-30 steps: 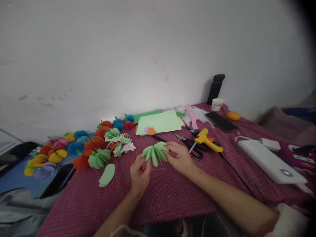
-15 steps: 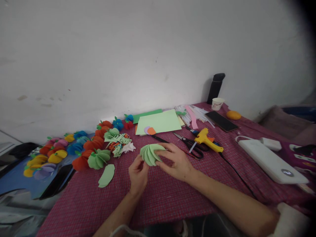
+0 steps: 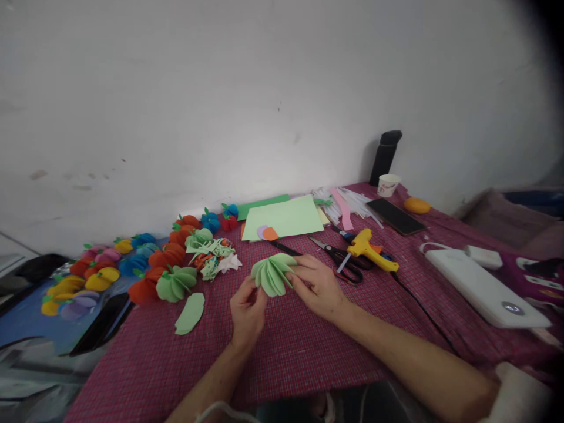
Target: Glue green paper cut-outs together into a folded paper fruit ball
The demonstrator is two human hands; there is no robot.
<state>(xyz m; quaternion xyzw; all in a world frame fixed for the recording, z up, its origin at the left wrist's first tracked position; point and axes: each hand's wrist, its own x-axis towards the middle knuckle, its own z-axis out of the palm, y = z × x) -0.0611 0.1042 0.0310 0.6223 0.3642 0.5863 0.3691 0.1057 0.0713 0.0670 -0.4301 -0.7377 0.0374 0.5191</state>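
Both of my hands hold a light green paper ball (image 3: 272, 274) made of folded leaves, a little above the red checked tablecloth (image 3: 291, 346). My left hand (image 3: 247, 312) pinches its lower left edge with closed fingers. My right hand (image 3: 318, 286) grips its right side, fingers curled over the leaves. A loose green paper piece (image 3: 190, 313) lies flat to the left of my hands.
Several finished paper balls (image 3: 132, 264) in orange, blue, yellow and green sit at the left. Paper scraps (image 3: 214, 258), green sheets (image 3: 284, 217), scissors (image 3: 341, 257), a yellow glue gun (image 3: 370, 249), a phone (image 3: 395, 216), a cup (image 3: 388, 185), a dark bottle (image 3: 385, 155) and a white power bank (image 3: 482, 288) lie beyond and right.
My hands have turned the green paper ball between them, closing its leaves and then fanning them a little again. It stays in both hands at the same spot.
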